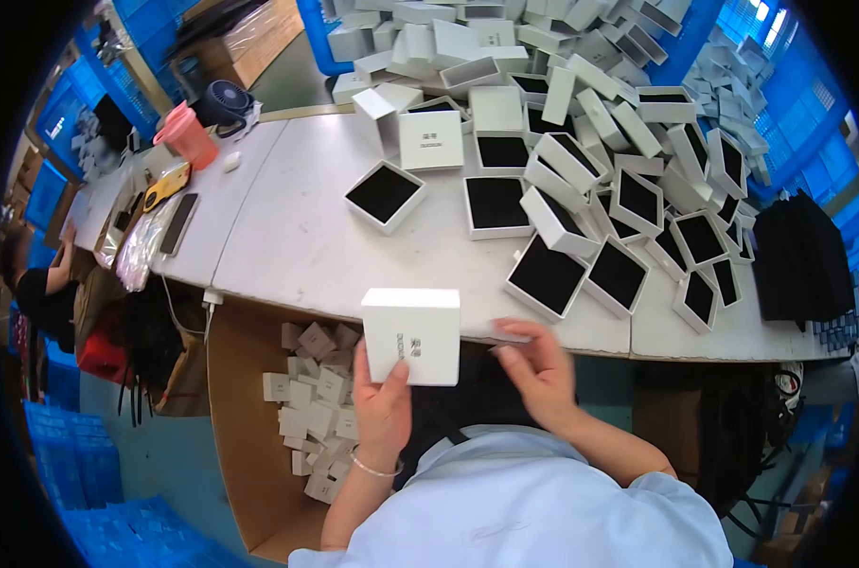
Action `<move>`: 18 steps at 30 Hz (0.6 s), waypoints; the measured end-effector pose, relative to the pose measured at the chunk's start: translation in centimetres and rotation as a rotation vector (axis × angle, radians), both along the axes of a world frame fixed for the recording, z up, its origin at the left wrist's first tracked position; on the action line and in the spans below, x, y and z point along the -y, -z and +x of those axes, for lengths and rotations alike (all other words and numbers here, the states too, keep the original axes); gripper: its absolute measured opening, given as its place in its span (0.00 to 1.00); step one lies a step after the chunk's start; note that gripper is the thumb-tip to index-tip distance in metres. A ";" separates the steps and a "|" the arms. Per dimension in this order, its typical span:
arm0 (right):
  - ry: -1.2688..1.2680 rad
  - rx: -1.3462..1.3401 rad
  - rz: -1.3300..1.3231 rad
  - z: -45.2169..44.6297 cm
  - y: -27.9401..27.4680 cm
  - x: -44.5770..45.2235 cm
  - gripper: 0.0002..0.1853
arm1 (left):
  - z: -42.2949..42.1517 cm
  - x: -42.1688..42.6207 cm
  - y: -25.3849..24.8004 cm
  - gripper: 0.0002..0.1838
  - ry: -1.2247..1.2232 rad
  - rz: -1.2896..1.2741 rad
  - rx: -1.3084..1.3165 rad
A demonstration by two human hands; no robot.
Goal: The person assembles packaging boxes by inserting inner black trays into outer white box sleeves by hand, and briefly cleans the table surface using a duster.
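Observation:
My left hand grips a white gift box with dark lettering on its face, thumb on the front, held at the table's front edge. A bracelet circles that wrist. To the right of the box, apart from it, my right hand is open, its fingers curved and slightly blurred, with nothing visible in them. Beyond my hands, an open box base with a black insert lies on the table, near a white lid with lettering. More open bases, such as one black-lined box, lie to the right.
A heap of white boxes and lids covers the table's back right. Black inserts are stacked at far right. A cardboard carton holding white boxes stands below left. A pink cup, fan and phone sit left, near another person's arm.

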State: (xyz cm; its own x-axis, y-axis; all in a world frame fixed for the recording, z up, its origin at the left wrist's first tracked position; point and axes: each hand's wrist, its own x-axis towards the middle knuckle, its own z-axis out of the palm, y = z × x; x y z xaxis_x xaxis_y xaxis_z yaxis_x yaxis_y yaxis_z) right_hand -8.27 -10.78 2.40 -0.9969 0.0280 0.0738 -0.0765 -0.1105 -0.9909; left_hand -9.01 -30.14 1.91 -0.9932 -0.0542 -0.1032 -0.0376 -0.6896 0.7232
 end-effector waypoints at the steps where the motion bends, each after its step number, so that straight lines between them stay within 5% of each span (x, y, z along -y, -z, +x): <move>1: 0.178 -0.265 0.407 -0.7 -0.6 -2.2 0.15 | 0.0 0.2 -0.2 0.32 -0.059 -0.109 0.009; 4: 0.397 -0.410 1.019 -2.5 -3.8 -5.7 0.21 | -0.1 2.6 0.3 0.34 0.034 -0.351 -0.044; 7: 0.188 -0.374 1.190 -3.0 -3.2 -6.7 0.18 | -0.6 3.9 0.6 0.30 0.048 -0.211 -0.035; 11: 0.189 -0.579 1.153 -3.0 -1.3 -6.4 0.13 | -0.1 3.6 1.2 0.24 0.043 0.179 0.152; 18: 0.116 -0.508 1.034 -2.6 -2.4 -2.6 0.18 | 1.1 2.0 2.2 0.20 0.190 0.250 0.410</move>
